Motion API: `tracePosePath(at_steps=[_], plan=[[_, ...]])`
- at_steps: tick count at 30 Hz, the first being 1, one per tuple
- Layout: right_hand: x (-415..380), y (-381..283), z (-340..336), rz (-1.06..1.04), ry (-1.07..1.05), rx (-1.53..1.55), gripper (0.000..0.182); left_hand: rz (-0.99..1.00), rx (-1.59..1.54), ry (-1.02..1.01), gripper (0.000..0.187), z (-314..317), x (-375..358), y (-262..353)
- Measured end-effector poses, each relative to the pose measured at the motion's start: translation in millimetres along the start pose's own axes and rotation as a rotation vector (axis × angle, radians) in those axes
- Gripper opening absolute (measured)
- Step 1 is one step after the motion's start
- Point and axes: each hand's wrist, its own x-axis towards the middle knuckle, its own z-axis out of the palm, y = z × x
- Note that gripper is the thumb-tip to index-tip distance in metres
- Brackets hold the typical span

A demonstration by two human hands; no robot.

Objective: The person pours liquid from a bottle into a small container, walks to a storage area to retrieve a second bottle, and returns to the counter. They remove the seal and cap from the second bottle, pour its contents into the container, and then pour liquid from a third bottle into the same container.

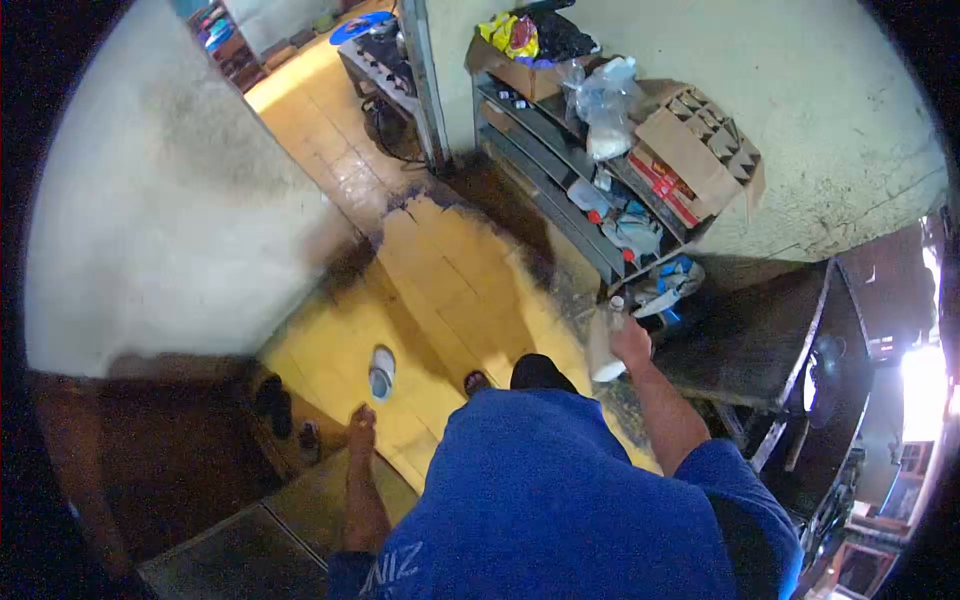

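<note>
In the head view my right hand [632, 343] is closed round the upper part of a whitish bottle [604, 352], whose body hangs down toward the yellow floor. My left hand [362, 424] hangs low on the left side. Its fingers are small and blurred, and whether it holds anything is unclear. Just above it on the floor lies a white and grey slipper [381, 372]. One of my feet [476, 381] shows at the edge of my blue shirt.
A grey shelf [560, 170] with bags, bottles and a cardboard box [690, 150] stands ahead on the right. Beside my right arm is a dark table [740, 345]. Dark footwear [273, 405] lies at the left. A doorway opens ahead, with a small table [385, 75] beyond.
</note>
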Motion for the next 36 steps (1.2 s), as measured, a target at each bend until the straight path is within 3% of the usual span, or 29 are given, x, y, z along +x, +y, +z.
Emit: tracePosePath(at_steps=[1, 2, 3, 4, 5, 7, 9, 11, 13, 15, 16, 17, 19, 22, 24, 26, 27, 28, 29, 30, 31, 32, 35, 36], plan=[[15, -14, 1, 0.05, 0.091, 0.121, 0.035, -0.015, -0.214, -0.033, 0.043, -13, 15, 59], [33, -21, 19, -0.02, 0.276, 0.036, 0.031, -0.036, -0.427, -0.063, 0.046, -24, 21, 153], [50, -33, 22, -0.015, 0.28, 0.043, 0.031, -0.03, -0.422, -0.067, 0.046, -31, 38, 187], [68, -48, 27, 0.14, 0.188, 0.485, 0.028, -0.015, -0.294, -0.023, 0.045, -34, 52, 210], [86, -62, 34, 0.296, 0.082, 0.923, 0.026, -0.005, -0.164, 0.023, 0.045, -34, 67, 219], [126, -94, 49, 0.336, -0.018, 1.099, 0.019, -0.075, -0.095, 0.056, 0.043, -32, 91, 212], [166, -129, 64, 0.56, -0.216, 1.405, 0.017, -0.119, -0.49, -0.202, 0.042, -40, 105, 169], [205, -155, 82, 0.474, -0.209, 1.422, 0.018, -0.226, -0.384, -0.18, 0.023, -11, 86, 130], [251, -178, 102, 0.378, -0.212, 1.442, 0.02, -0.388, -0.092, -0.199, 0.024, -5, 62, 125], [306, -202, 130, 0.588, -0.059, 1.542, 0.024, -0.519, 0.085, -0.233, 0.024, 0, 44, 142], [339, -202, 167, 0.779, 0.02, 1.733, 0.027, -0.582, 0.147, -0.252, 0.024, 0, 35, 156], [360, -200, 177, 0.807, -0.002, 1.745, 0.027, -0.64, 0.158, -0.243, 0.024, -3, 35, 177], [403, -189, 197, 0.389, -0.219, 2.181, 0.025, -0.75, 0.134, -0.204, 0.024, -8, 42, 221], [483, -196, 236, 0.4, -0.081, 2.194, 0.02, -0.862, 0.017, -0.091, 0.025, -20, 69, 286], [528, -197, 248, 0.399, 0.014, 2.468, 0.023, -0.902, -0.106, 0.005, 0.026, -26, 93, 319], [543, -206, 212, -0.081, 0.099, 2.627, 0.024, -0.938, -0.223, 0.077, 0.026, -32, 122, 334], [567, -209, 214, -0.058, 0.105, 2.629, 0.024, -0.966, -0.206, 0.074, 0.026, -34, 135, 331], [597, -203, 221, 0.339, 0.312, 2.623, 0.024, -1.014, -0.048, 0.004, 0.038, -37, 148, 312], [610, -189, 231, 0.729, 0.521, 2.55, 0.025, -1.03, -0.037, -0.003, 0.038, -35, 154, 326], [608, -176, 241, 0.743, 0.533, 2.534, 0.025, -0.882, 0.077, -0.104, 0.04, -30, 164, 345], [608, -164, 251, 0.642, 0.466, 2.471, 0.024, -0.725, 0.182, -0.204, 0.042, -16, 177, 372], [609, -155, 259, 0.54, 0.399, 2.408, 0.024, -0.843, 0.024, -0.047, 0.041, 8, 188, 402], [619, -141, 264, 0.221, 0.172, 2.21, 0.025, -0.875, 0.157, -0.177, 0.042, 32, 209, 426], [614, -130, 253, 0.087, -0.13, 2.1, 0.022, -0.87, 0.131, -0.155, 0.042, 27, 210, 412]])
